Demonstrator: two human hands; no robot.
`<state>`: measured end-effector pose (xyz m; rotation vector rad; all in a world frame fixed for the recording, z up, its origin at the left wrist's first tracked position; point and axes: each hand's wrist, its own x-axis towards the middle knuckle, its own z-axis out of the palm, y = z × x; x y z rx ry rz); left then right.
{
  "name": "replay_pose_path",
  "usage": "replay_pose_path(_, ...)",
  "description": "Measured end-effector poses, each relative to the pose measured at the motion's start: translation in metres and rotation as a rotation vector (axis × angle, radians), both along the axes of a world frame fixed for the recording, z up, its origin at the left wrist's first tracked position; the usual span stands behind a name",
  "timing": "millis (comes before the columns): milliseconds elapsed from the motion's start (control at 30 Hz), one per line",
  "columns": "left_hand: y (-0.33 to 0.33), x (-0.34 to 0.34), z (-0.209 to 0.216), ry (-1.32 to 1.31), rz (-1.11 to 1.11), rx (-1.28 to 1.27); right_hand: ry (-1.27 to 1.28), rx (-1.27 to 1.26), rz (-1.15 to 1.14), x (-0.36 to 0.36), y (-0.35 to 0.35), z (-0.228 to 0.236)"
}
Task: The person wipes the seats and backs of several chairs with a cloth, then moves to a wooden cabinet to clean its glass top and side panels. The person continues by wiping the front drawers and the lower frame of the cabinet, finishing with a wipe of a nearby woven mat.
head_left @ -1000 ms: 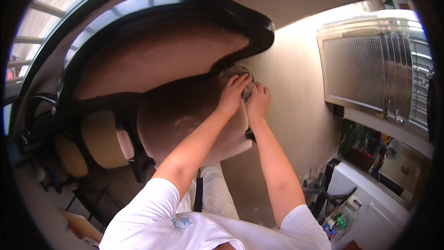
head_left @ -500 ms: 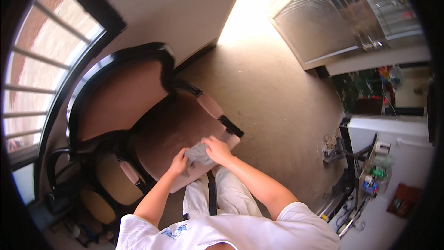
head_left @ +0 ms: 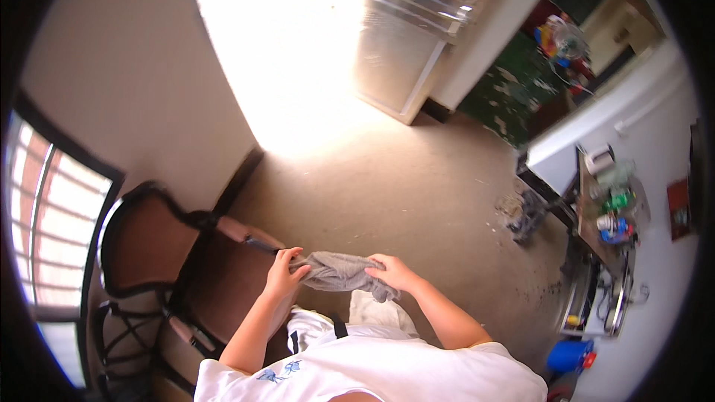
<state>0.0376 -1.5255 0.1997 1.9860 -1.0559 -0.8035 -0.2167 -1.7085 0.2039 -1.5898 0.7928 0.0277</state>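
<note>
A crumpled grey cloth (head_left: 335,271) is stretched sideways between my two hands, in front of my body and above the floor. My left hand (head_left: 286,271) grips one end of it, thumb and fingers closed on the fabric. At the other end my right hand (head_left: 393,274) is closed on the cloth, and a loose bunch hangs below it. The armchair (head_left: 223,283), with a brownish-pink padded seat and dark frame, stands to the left, its seat edge close behind my left hand. The cloth is clear of the seat.
An open door (head_left: 395,59) stands at the far side beside a bright doorway. Along the right wall is a narrow shelf (head_left: 596,231) with bottles and small items. Below it sits a blue container (head_left: 570,356). A dark-framed chair (head_left: 123,335) is at lower left, under the barred window (head_left: 59,208).
My body and view have turned right, away from the armchair. The cloth, bunched over the seat before, has lifted off and is now spread wider between my hands.
</note>
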Motion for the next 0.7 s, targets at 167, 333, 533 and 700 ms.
replay_pose_path(167, -0.129, -0.109, -0.02, 0.409, -0.225, -0.029, -0.389, 0.249, -0.617, -0.126, -0.092, 0.045)
replay_pose_path(333, -0.266, -0.211, -0.037, 0.434, -0.627, 0.1, -0.604, 0.256, -0.972, -0.22, -0.172, 0.08)
replay_pose_path(533, -0.412, -0.265, -0.108, 0.258, -0.899, -0.069, -0.654, 0.041, -0.951, -0.24, -0.275, 0.069)
replay_pose_path(700, -0.559, -0.314, -0.031, 1.172, -0.464, 0.541, -0.459, -0.064, -0.932, -0.254, -0.369, 0.076)
